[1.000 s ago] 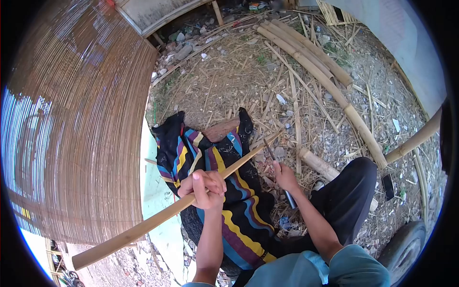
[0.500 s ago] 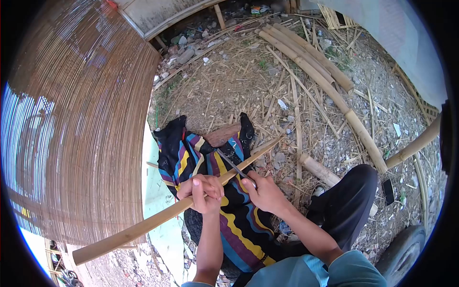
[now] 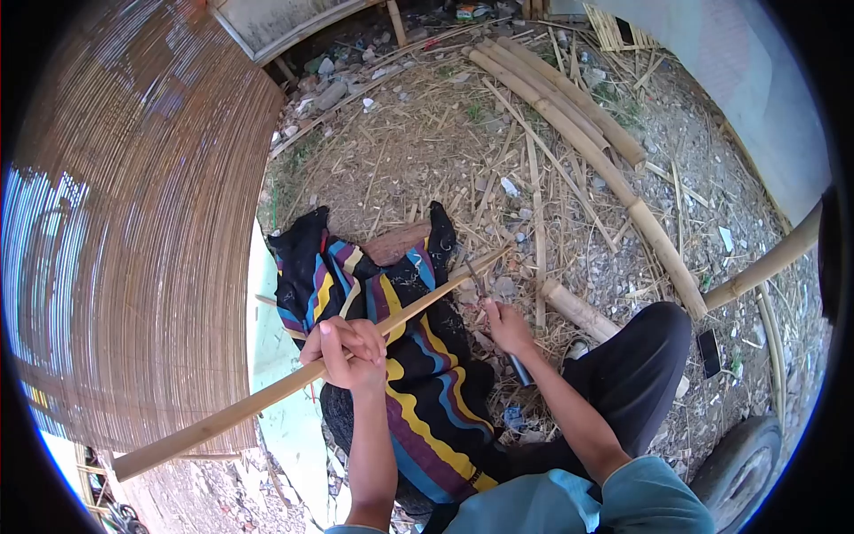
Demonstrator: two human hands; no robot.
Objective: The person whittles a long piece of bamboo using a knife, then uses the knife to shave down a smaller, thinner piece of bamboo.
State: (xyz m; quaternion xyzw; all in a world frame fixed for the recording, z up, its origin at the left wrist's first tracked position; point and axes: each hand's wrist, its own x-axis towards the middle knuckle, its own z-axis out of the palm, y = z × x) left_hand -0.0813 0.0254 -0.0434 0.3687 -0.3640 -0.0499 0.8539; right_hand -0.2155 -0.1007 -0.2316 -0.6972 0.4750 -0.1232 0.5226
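Note:
A long split bamboo strip slants across the lap, from the lower left up to its thin end at the right. My left hand is wrapped round it near the middle, thumb raised. My right hand grips a knife, its handle end showing below the fist. The narrow blade lies at the strip near its far end. Beneath the strip, a striped cloth in black, yellow, purple and blue covers my leg. A reddish-brown block sits at the cloth's far edge.
A slatted bamboo screen stands on the left. Several bamboo poles lie at the back right, with a short bamboo piece nearer. A phone and a tyre are at the right. Shavings and rubble litter the ground.
My right hand has moved the knife outward along the bamboo strip, away from my left hand and toward the thin end. My left hand keeps its hold. The whole view has shifted slightly.

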